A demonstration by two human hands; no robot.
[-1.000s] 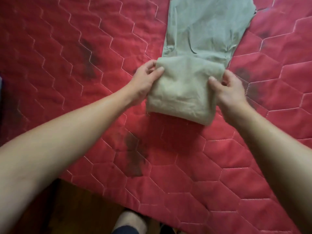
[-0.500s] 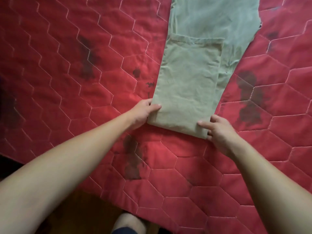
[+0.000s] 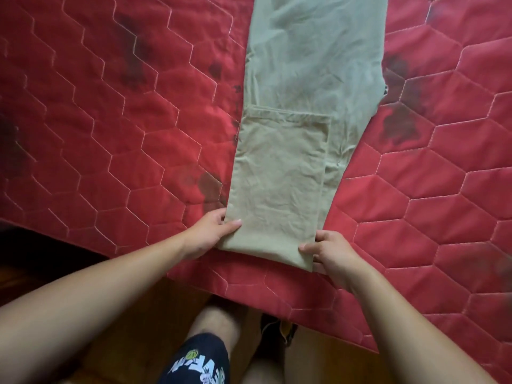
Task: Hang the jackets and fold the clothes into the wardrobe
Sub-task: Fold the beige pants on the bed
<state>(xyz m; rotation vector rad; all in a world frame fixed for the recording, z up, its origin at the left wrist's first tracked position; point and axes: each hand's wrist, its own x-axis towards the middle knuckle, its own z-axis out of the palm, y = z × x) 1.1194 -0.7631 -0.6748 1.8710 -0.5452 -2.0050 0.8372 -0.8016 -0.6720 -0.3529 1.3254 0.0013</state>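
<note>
Pinching lower end of folded khaki trousers (image 3: 279, 173) with left hand (image 3: 209, 234) and right hand (image 3: 335, 253), equally close; long axis toward upper frame.

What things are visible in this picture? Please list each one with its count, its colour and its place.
trousers: one, khaki, lying flat on the cover, the leg end folded back up over the upper part
quilted cover: one, red with pale hexagon stitching, under the trousers, filling most of the view
stains: several, dark, scattered over the cover on both sides of the trousers
floor: one, brown wood, bottom of the view below the cover's edge
shorts: one, dark with a printed pattern, bottom centre
leg: one plainly seen, bare, above the shorts
left hand: one, pinching the left corner of the trousers' near fold
right hand: one, pinching the right corner of the same fold
</note>
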